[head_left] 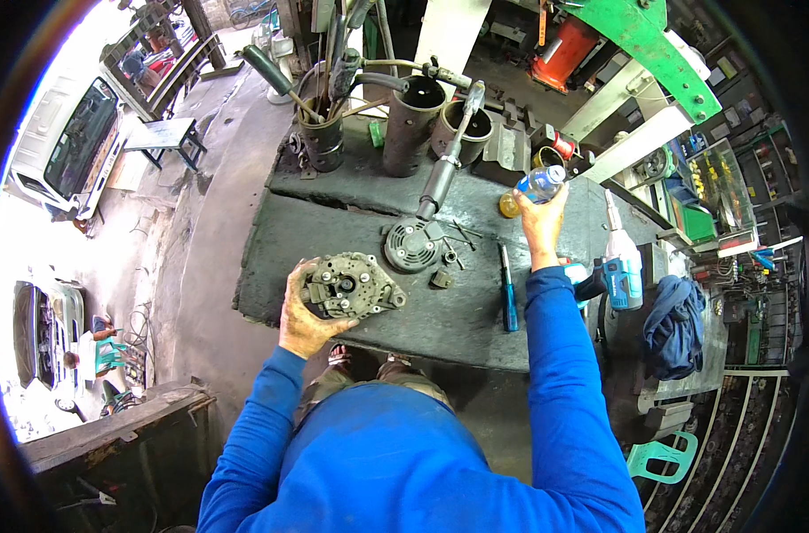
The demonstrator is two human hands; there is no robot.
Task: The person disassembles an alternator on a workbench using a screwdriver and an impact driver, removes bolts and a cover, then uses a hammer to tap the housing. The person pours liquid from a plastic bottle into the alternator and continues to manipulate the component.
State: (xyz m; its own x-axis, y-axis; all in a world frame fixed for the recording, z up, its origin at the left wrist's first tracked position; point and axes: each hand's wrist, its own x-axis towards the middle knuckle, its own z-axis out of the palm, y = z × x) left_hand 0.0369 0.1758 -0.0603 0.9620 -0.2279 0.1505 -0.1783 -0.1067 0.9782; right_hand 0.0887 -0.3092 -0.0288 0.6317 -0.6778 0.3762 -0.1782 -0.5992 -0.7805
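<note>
My left hand (298, 322) grips the edge of a dirty grey alternator (354, 286), its inner side with bolts and a central hole turned up, above the near edge of the dark workbench. My right hand (543, 227) is wrapped round a clear plastic bottle (539, 184) with a blue label, tilted over the far right of the bench. Something yellowish shows at the bottle's lower left. Between the hands lie a round vented cover (413, 245), a small square part (442, 280), loose bolts (461, 234) and a blue-handled screwdriver (509, 304).
A long tool with a dark barrel (438, 185) leans behind the cover. Metal cylinders (413, 124) and a tool-filled can (322, 145) stand at the back. To the right are a teal impact wrench (623, 275) and a dark cloth (674, 327). A green-and-white frame (640, 138) rises beyond.
</note>
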